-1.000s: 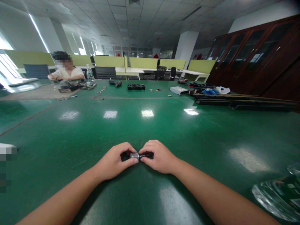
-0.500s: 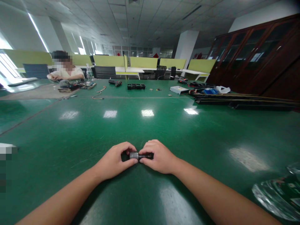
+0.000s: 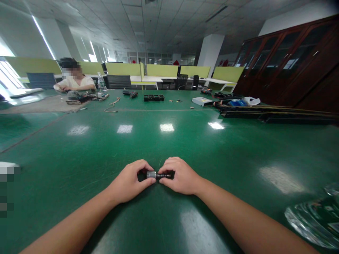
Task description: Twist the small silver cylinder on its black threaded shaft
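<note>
Close in front of me, a small metal part lies between both hands: a silver cylindrical nut [image 3: 151, 175] on a dark threaded rod [image 3: 164, 176]. My left hand [image 3: 130, 181] curls its thumb and fingers round the nut end. At the other end, my right hand [image 3: 182, 176] pinches the rod near where it meets the nut. The rod's far tip is hidden in my right palm. Beneath both hands is the glossy green tabletop [image 3: 143, 141].
Far left, a person [image 3: 76, 83] sits beside dismantled parts [image 3: 76, 97]. A power drill [image 3: 130, 93], a black frame [image 3: 154, 97] and a silver box [image 3: 202, 101] stand across the table. Long black rails [image 3: 246, 112] lie at right. A clear plastic bottle [image 3: 309, 218] is near my right forearm.
My right hand has shifted very slightly right and away from me, and a bit more of the rod's thread shows. My left hand keeps its hold on the nut.
</note>
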The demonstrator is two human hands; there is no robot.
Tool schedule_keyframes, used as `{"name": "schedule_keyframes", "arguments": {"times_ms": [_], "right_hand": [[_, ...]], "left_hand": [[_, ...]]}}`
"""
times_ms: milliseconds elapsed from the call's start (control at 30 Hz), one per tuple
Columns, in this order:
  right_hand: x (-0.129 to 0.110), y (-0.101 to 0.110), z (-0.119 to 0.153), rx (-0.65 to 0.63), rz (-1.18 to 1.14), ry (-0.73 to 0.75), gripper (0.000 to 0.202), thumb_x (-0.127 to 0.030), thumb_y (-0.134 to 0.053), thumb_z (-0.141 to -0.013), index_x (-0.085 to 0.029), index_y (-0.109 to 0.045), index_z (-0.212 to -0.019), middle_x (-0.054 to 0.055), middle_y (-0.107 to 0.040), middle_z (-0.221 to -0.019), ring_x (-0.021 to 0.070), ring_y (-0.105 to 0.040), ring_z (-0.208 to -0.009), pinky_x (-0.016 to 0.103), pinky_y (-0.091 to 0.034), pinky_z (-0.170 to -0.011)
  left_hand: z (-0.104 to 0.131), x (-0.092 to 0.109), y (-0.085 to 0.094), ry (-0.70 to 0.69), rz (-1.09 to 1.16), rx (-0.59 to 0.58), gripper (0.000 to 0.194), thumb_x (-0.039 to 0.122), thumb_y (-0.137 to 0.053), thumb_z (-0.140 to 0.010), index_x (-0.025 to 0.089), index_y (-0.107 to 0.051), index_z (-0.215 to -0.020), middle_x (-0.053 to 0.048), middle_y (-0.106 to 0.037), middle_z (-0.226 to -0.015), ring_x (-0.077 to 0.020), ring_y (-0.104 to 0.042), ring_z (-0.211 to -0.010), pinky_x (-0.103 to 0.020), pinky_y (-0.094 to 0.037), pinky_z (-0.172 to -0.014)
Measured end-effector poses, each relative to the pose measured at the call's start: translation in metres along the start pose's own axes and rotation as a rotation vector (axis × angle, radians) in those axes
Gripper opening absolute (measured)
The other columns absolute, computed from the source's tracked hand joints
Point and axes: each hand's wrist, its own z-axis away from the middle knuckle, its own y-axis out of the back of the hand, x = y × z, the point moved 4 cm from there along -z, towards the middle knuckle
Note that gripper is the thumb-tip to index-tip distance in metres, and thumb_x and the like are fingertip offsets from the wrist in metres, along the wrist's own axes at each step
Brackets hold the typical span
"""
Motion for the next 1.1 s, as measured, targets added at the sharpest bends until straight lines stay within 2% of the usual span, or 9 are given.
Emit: {"name": "schedule_keyframes", "arguments": {"times_ms": [567, 1100], "right_hand": [[0.0020, 0.0000, 0.0001, -0.002, -0.022, -0.044, 0.013, -0.019, -0.076, -0.071, -0.020, -0.068, -0.081, -0.001, -0.065, -0.074, 0.0154, -0.059, -0.073, 0.031, -0.040, -0.078], [0.0078, 0.0039, 0.0002, 0.039, 0.014, -0.090, 0.009, -0.016, -0.075, -0.072, -0.019, -0.070, -0.079, 0.000, -0.066, -0.075, 0.0160, -0.059, -0.076, 0.031, -0.040, -0.076]], "left_hand": [[0.0004, -0.0010, -0.0004, 0.009, -0.015, -0.001, 0.015, 0.031, -0.065, -0.083, 0.019, -0.065, -0.093, -0.003, -0.069, -0.090, -0.0207, -0.062, -0.083, -0.030, -0.047, -0.074], [0.0007, -0.0023, 0.0019, 0.022, -0.027, 0.036, 0.014, 0.030, -0.064, -0.085, 0.019, -0.066, -0.094, -0.002, -0.068, -0.088, -0.0193, -0.061, -0.081, -0.029, -0.046, -0.072]]}}
